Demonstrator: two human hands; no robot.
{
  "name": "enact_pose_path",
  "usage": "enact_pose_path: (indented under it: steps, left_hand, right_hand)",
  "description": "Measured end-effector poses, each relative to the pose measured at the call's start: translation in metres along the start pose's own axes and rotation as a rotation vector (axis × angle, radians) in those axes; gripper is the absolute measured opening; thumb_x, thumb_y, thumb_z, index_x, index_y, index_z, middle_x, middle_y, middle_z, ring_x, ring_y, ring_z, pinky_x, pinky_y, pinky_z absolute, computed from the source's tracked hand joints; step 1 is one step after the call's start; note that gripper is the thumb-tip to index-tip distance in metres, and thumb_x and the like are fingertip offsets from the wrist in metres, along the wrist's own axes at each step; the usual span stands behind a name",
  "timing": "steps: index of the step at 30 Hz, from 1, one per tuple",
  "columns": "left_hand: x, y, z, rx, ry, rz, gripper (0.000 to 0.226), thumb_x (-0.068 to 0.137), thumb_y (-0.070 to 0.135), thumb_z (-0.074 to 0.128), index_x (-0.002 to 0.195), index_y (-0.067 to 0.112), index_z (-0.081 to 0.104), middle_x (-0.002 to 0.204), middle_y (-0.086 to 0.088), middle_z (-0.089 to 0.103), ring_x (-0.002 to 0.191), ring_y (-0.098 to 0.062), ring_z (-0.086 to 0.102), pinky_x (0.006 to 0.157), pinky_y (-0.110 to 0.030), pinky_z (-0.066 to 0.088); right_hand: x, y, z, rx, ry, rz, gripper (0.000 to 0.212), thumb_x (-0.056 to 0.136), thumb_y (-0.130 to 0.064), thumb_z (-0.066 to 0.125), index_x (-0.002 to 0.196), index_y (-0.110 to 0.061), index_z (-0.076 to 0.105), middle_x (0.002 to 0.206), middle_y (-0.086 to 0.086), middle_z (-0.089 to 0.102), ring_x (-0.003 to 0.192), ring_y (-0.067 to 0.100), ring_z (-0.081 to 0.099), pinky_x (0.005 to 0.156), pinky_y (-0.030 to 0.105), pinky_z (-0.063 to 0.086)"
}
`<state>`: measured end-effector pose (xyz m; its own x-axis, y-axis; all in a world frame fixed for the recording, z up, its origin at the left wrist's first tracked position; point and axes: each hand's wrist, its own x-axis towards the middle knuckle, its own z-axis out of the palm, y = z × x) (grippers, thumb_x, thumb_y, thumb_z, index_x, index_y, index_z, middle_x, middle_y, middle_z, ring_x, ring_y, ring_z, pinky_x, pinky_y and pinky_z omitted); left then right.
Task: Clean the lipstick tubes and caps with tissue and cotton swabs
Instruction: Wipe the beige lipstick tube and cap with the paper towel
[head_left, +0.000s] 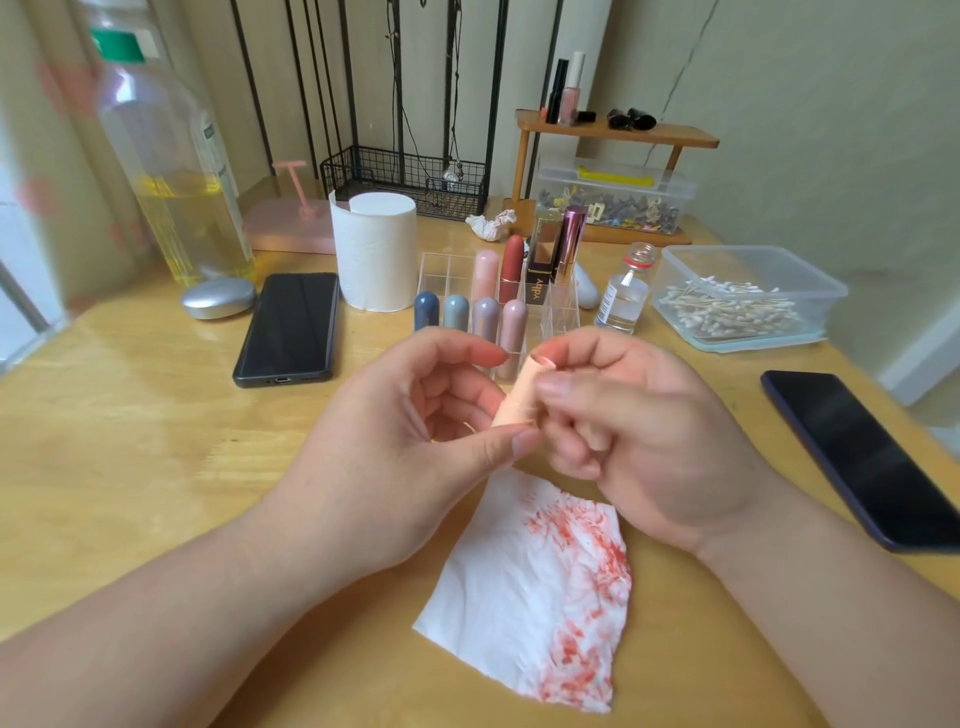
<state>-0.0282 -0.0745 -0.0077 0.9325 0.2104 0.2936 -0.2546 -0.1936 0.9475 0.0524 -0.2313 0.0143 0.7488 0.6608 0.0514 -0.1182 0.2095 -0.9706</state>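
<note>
The tube (519, 400) tilts from 7 to 1 o'clock; the left hand (415, 431) pinches its base, the right hand (639, 431) grips its mouth, and the tissue (530, 597) lies at 6 o'clock.

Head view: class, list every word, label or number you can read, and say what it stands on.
"ydby": gold letters running sideways on the dark lipstick case standing in the clear organiser.
Label on the small glass bottle: too small to read.
Side label on the large clear bottle: blurred, unreadable.
</note>
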Motion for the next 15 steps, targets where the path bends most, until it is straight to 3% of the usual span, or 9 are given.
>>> enact_pose_path:
  steps: [3,8,12,15]
  left_hand:
    - [0.001,-0.001,-0.002,0.032,0.053,-0.047,0.044,0.067,0.030,0.084,0.106,0.021,0.065,0.085,-0.005,0.072,0.080,-0.026,0.071,0.079,-0.052,0.059]
    - [0.003,-0.005,-0.004,0.103,0.043,-0.087,0.026,0.075,0.031,0.081,0.094,0.019,0.069,0.082,-0.005,0.074,0.076,-0.023,0.072,0.071,-0.039,0.060]
    - [0.002,-0.006,-0.003,0.087,-0.004,-0.094,0.017,0.081,0.020,0.079,0.095,0.017,0.070,0.080,-0.006,0.073,0.072,-0.023,0.071,0.067,-0.029,0.057]
    - [0.002,-0.007,-0.005,0.119,-0.025,-0.093,0.017,0.082,0.021,0.079,0.097,0.018,0.071,0.082,-0.004,0.073,0.074,-0.022,0.071,0.070,-0.035,0.060]
  right_hand:
    - [0.009,-0.006,-0.011,0.265,0.085,0.142,0.038,0.057,-0.001,0.044,0.094,-0.006,0.050,0.079,0.018,0.057,0.063,0.025,0.051,0.053,0.032,0.034]
    - [0.015,-0.006,-0.015,0.265,0.230,0.055,0.035,0.085,0.022,0.030,0.105,0.001,0.050,0.091,0.029,0.060,0.077,0.036,0.069,0.068,0.039,0.060]
    - [0.012,-0.003,-0.009,0.295,0.158,0.061,0.035,0.091,0.020,0.036,0.119,0.006,0.050,0.094,0.027,0.065,0.088,0.038,0.070,0.085,0.048,0.059]
    - [0.013,-0.002,-0.010,0.356,0.124,0.115,0.034,0.089,0.019,0.034,0.116,0.006,0.050,0.084,0.024,0.065,0.081,0.034,0.070,0.086,0.053,0.058]
